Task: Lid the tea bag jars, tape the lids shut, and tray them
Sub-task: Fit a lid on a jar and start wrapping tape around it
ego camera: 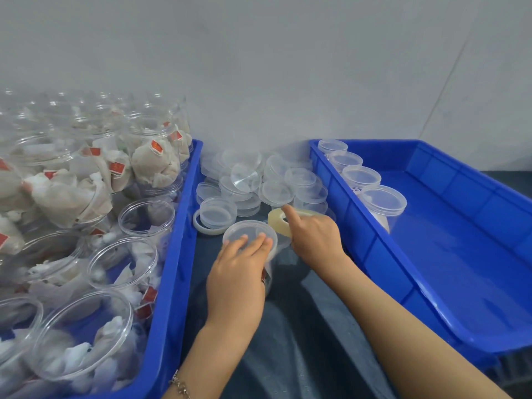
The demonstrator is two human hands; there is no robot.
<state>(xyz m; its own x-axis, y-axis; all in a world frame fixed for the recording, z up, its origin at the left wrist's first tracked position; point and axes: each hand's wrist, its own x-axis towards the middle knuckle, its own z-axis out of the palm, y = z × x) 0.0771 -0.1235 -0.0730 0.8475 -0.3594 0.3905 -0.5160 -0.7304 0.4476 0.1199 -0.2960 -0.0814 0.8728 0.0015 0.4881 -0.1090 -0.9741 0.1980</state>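
Grey wall (288, 67) is filling the background, and a dark cloth (302, 326) is covering the surface between two blue trays. From the head view, the left hand (236, 280) is lying on the lid (249, 234) of a jar (269, 279) standing on the cloth — fingers straight, pressing down on the top. Just right of that lid, the right hand (315, 234) is gripping a tape roll (283, 221), index finger pointing across it. Behind both hands a heap of loose lids (259, 180) is lying, too many to count. The left tray (169, 283) is holding many unlidded jars of tea bags (69, 197). The right tray (449, 254) is holding four lidded jars (383, 201) in a row along its left wall.
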